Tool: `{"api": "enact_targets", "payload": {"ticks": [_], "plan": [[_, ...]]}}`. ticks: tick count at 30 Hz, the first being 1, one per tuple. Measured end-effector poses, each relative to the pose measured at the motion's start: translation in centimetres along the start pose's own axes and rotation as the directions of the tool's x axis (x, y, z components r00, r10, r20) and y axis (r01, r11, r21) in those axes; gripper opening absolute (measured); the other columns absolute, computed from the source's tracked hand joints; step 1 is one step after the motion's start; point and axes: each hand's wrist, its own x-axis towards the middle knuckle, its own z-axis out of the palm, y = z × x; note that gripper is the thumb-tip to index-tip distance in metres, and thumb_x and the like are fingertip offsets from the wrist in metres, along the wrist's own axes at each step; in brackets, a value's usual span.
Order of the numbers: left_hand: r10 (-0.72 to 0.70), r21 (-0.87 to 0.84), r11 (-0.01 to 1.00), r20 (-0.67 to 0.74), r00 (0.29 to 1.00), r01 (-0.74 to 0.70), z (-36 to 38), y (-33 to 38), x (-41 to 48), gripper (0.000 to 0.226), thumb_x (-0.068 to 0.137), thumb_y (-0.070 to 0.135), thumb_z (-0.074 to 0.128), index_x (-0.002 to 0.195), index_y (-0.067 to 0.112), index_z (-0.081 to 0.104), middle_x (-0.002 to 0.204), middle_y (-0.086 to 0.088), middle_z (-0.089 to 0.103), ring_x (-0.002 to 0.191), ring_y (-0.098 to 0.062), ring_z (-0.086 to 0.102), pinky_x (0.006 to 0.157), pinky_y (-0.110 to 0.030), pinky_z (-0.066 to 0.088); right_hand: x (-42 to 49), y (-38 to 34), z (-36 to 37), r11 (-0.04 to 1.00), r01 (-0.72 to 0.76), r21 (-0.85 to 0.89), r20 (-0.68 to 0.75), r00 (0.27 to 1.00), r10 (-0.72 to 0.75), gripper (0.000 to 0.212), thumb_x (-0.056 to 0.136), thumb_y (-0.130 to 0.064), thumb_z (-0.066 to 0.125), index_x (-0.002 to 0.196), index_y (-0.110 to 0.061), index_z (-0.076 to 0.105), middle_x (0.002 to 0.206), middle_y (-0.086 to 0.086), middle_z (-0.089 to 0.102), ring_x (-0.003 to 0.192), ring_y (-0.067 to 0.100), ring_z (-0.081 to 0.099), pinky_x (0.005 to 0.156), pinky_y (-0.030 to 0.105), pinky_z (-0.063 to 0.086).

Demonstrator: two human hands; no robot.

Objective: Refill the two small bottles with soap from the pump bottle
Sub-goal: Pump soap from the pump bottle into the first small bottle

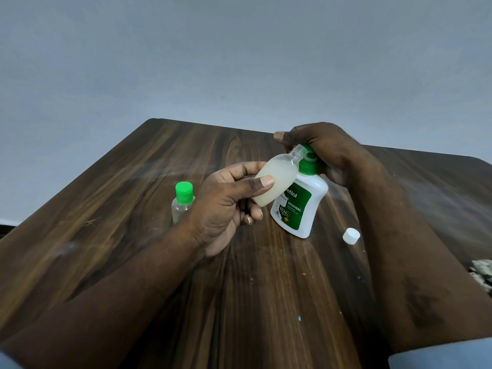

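on a dark wooden table [149, 198], white pump bottle [300, 209] with green label, standing near the centre and leaning slightly. right hand [319, 147] wrapped over the green pump head [308, 161], fingers curled down around it, thumb pointing left; clamped on the top of the bottle. left hand [229, 206] just to the left of it, closed on an uncapped small bottle [277, 179], thumb across the front, fingers behind. small bottle tilted up and to the right, open neck raised right against the pump head under the right hand, so mouth and spout meet; exact position of the nozzle hidden by the fingers. cloudy pale liquid visible filling most of the small bottle's body. lower end of the held bottle overlapping the label of the pump bottle from in front. second small bottle [182, 203], clear, upright, green cap [184, 192] on, standing on the table just behind the left hand and partly hidden by it. white cap [351, 235] lying loose on the table to the right of the pump bottle, beside the right forearm, apart from both hands. both forearms stretched across the table, light blue sleeve [439, 355] edges at the lower corners.
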Motion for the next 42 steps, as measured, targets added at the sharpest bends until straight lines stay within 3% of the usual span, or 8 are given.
{"api": "enact_targets", "payload": {"ticks": [5,11,18,27,38,42], "plan": [[-0.006,0.0,1.0,-0.002,1.0,0.006,0.04,-0.08,0.08,0.041,0.08,0.019,0.07,0.118,0.005,0.068,0.082,-0.01,0.071,0.042,-0.01,0.051,0.038,-0.017,0.034,-0.17,-0.05,-0.08,1.0,0.012,0.007,0.012,1.0,-0.012,0.032,0.086,-0.034,0.083,0.068,-0.016,0.064,0.066,-0.002,0.064,0.058,0.014,0.057,0.061,0.03,0.047],[-0.004,0.002,1.0,0.005,1.0,0.004,-0.01,-0.07,0.09,0.041,0.08,0.02,0.07,0.118,0.007,0.068,0.082,-0.009,0.071,0.043,-0.011,0.051,0.038,-0.017,0.034,-0.35,-0.4,-0.31,0.999,0.026,0.019,0.018,1.0,-0.026,0.032,0.089,-0.035,0.08,0.069,-0.017,0.063,0.063,-0.004,0.063,0.051,0.009,0.056,0.055,0.025,0.046],[-0.002,0.001,1.0,0.0,1.0,0.002,0.02,0.05,0.01,0.045,0.08,0.02,0.07,0.121,0.003,0.066,0.083,-0.01,0.071,0.042,-0.01,0.051,0.038,-0.018,0.032,-0.22,-0.07,-0.06,0.999,-0.009,0.043,0.02,1.0,0.008,0.028,0.085,-0.031,0.083,0.072,-0.014,0.065,0.068,0.0,0.064,0.063,0.017,0.057,0.067,0.034,0.048],[-0.006,0.0,1.0,0.016,1.0,0.006,-0.05,0.04,-0.01,0.041,0.081,0.02,0.07,0.119,0.006,0.068,0.084,-0.009,0.071,0.044,-0.011,0.051,0.039,-0.017,0.035,-0.21,-0.34,-0.26,1.0,0.014,0.021,0.016,1.0,-0.014,0.032,0.088,-0.034,0.081,0.072,-0.014,0.062,0.065,-0.002,0.062,0.05,0.01,0.055,0.055,0.026,0.046],[-0.008,-0.011,1.0,0.002,1.0,0.008,0.03,-0.07,-0.01,0.04,0.08,0.019,0.071,0.117,0.006,0.068,0.083,-0.01,0.071,0.042,-0.011,0.052,0.037,-0.017,0.033,0.0,0.15,-0.09,0.999,-0.013,0.035,0.023,1.0,0.012,0.028,0.085,-0.033,0.084,0.075,-0.014,0.066,0.072,0.001,0.065,0.064,0.017,0.058,0.063,0.033,0.047],[-0.01,-0.003,1.0,0.008,1.0,0.01,0.0,-0.17,0.03,0.04,0.081,0.019,0.071,0.118,0.006,0.068,0.083,-0.009,0.071,0.043,-0.01,0.051,0.038,-0.017,0.033,0.14,0.14,-0.2,1.0,-0.002,0.019,0.021,1.0,0.002,0.03,0.086,-0.035,0.083,0.075,-0.013,0.066,0.067,-0.001,0.065,0.058,0.015,0.058,0.061,0.03,0.047]]}}
